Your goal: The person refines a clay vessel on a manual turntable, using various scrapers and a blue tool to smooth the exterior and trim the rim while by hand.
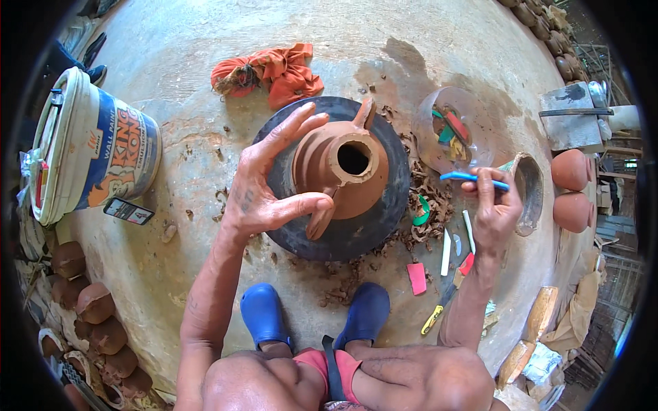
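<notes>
A brown clay pot [367,195] with a narrow round mouth and two lug-like side pieces stands on a dark round disc [363,240] in the middle. My left hand [255,192] is at the pot's left side, thumb and fingers spread apart, holding nothing; whether it touches the clay I cannot tell. Out to the right, away from the pot, my right hand [495,212] grips a slim blue stick-like tool [452,176] between thumb and fingers. Beyond that hand is a clear plastic bowl [485,120] containing colourful pieces.
Clay shavings [435,219] litter the floor beside the disc. Near my right forearm lie a yellow-handled knife [432,319] and a pink piece [416,279]. A paint bucket [140,151], a phone [128,211] and an orange cloth [291,75] lie farther out. Clay pots [571,170] line both sides.
</notes>
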{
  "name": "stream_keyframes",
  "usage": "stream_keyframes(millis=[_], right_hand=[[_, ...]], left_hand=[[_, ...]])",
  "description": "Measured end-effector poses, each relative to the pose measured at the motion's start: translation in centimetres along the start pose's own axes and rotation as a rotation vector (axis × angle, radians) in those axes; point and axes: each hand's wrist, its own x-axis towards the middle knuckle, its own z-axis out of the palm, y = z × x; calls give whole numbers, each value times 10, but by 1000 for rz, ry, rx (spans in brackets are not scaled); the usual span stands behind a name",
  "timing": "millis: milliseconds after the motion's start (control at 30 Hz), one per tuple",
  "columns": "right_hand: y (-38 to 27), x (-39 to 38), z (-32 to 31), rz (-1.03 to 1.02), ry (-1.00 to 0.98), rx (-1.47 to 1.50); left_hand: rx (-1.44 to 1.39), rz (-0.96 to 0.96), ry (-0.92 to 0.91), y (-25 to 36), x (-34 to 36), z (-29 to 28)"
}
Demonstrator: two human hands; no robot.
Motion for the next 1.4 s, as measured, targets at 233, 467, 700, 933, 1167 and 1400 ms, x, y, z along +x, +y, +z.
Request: stream_keyframes(millis=[233,467,700,933,1167,1400], right_hand=[[-98,-25,57,-245,-16,403],[-106,-28,83,-269,-109,289],[-115,-33,95,-261,-82,134],[-117,-29,103,-239,-74,167],[-109,-17,104,-247,-157,243],[-103,-1,102,-247,-273,291]], left_hand=[[49,-239,-92,16,4,7],[69,-208,-89,19,8,10],[117,-109,-47,10,2,13],[149,-45,-53,9,2,12],[158,-52,-67,7,4,9],[138,-45,-100,5,8,7]])
